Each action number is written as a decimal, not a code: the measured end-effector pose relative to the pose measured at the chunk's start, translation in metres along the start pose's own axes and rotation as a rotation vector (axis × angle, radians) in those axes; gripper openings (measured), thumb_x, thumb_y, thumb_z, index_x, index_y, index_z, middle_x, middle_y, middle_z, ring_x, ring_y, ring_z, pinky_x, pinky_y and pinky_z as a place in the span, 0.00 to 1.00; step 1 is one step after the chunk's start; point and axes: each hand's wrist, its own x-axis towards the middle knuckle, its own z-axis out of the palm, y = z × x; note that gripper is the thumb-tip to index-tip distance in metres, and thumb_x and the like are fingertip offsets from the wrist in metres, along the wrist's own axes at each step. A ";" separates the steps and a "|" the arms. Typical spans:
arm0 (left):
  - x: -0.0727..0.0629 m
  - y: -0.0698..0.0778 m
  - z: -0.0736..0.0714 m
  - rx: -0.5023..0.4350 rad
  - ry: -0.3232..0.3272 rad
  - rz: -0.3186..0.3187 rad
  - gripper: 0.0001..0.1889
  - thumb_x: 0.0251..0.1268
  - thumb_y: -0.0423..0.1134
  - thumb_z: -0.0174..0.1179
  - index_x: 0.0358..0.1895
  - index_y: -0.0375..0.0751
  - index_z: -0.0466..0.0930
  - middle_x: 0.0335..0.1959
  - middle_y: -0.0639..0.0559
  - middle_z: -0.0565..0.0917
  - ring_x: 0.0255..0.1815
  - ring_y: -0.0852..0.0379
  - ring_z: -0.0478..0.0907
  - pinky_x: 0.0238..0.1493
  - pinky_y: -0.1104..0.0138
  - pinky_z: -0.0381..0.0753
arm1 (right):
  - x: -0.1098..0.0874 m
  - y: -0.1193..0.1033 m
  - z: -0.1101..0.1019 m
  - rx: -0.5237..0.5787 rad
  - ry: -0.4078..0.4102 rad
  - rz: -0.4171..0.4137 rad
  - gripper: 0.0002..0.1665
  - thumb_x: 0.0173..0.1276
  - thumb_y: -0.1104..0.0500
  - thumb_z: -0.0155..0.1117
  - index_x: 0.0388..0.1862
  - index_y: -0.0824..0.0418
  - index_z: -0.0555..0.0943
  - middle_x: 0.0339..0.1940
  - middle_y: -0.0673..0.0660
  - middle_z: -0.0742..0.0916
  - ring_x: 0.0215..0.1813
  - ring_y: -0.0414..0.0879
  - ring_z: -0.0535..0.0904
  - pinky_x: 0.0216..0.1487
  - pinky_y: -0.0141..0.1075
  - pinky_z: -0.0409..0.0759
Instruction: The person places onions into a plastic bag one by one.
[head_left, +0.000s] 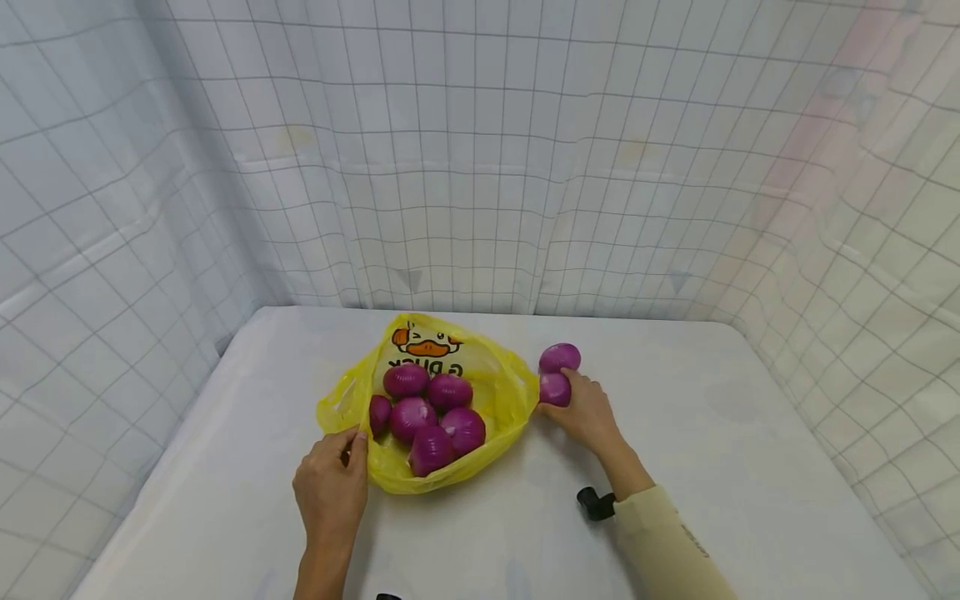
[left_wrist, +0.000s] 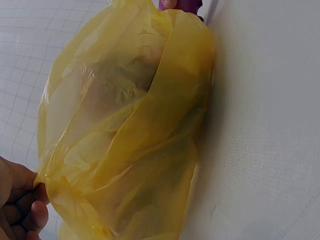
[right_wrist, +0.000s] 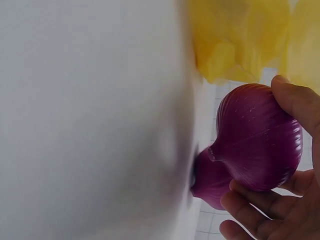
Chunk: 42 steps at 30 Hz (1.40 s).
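Note:
A yellow plastic bag (head_left: pixel 512 396) with a duck print lies with its mouth open, holding several purple onions (head_left: pixel 412 418). At its left front edge my left hand (head_left: pixel 330 483) pinches the bag's rim between thumb and fingers; the left wrist view shows the bag's crumpled outer side. Just right of the bag, my right hand (head_left: pixel 588 414) grips a purple onion (right_wrist: pixel 257 137), thumb on one side and fingers on the other. Behind that one, a second loose onion (head_left: pixel 559 357) rests on the table. The bag's onions are only dim shapes through the plastic in the left wrist view.
A white table (head_left: pixel 675 400) carries everything. White grid-patterned curtains (head_left: pixel 480 167) hang behind it and along both sides. A small black device (head_left: pixel 596 504) sits at my right wrist, by the sleeve cuff.

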 end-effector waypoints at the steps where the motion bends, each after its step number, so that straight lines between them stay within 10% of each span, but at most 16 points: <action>1: 0.000 0.000 0.000 0.000 0.000 0.001 0.05 0.53 0.29 0.65 0.32 0.31 0.86 0.20 0.44 0.82 0.19 0.55 0.69 0.24 0.65 0.64 | 0.000 0.000 -0.002 0.008 0.006 -0.002 0.50 0.54 0.42 0.70 0.70 0.63 0.62 0.65 0.65 0.74 0.63 0.62 0.69 0.63 0.55 0.69; 42: -0.001 0.001 0.000 -0.001 -0.001 0.001 0.05 0.53 0.29 0.65 0.33 0.31 0.86 0.20 0.44 0.83 0.19 0.55 0.69 0.24 0.66 0.64 | -0.023 -0.049 -0.048 0.255 0.117 -0.126 0.51 0.53 0.42 0.71 0.71 0.59 0.62 0.66 0.61 0.74 0.64 0.57 0.70 0.61 0.55 0.72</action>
